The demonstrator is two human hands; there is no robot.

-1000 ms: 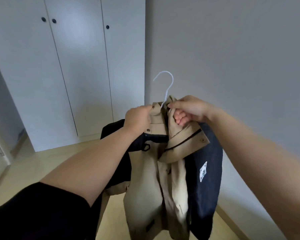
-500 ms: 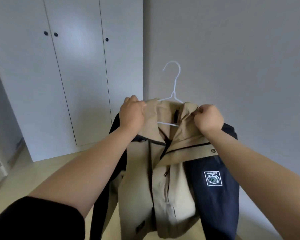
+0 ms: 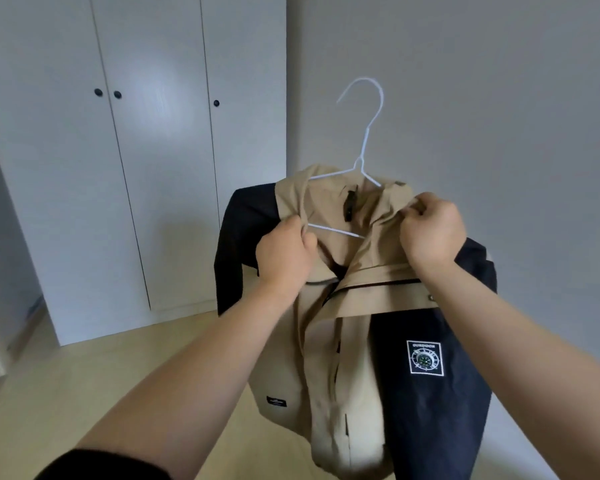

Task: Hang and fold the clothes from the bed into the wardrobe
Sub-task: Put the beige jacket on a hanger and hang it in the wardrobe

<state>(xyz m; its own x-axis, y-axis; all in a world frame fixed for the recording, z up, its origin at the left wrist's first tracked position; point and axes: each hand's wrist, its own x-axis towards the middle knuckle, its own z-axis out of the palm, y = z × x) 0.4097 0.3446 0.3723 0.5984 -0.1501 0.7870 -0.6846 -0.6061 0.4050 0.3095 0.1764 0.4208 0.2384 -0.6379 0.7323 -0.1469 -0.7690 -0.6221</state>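
Since half a second ago my left hand (image 3: 284, 252) has slid down from the top of the collar to the front edge below it, and the jacket (image 3: 329, 344) now sits squarer on the white wire hanger (image 3: 362, 157), with more of the hook showing above the neck. My right hand (image 3: 430, 230) has stayed on its side of the collar.

My left grip is closed into a fist around the tan fabric just beside the hanger's lower bar, knuckles turned up and away from me, thumb side toward the middle. My right grip is also clamped tight, pinching a fold of the tan collar between thumb and curled fingers (image 3: 418, 206), the back of the hand facing me. Both forearms reach forward and upward from the lower corners, roughly level with each other, the left one coming out of a black sleeve (image 3: 101, 467).

I hold the jacket up in the air in front of me, tan through the middle and navy at the shoulders and sides, with a square white-bordered patch (image 3: 425, 357) on the navy panel below my right wrist. Its front hangs open and the hem droops toward the pale wooden floor (image 3: 118, 375). Behind and to the left stands the white wardrobe (image 3: 153, 168), doors shut, well apart from the jacket; a plain grey wall (image 3: 499, 98) fills the right.
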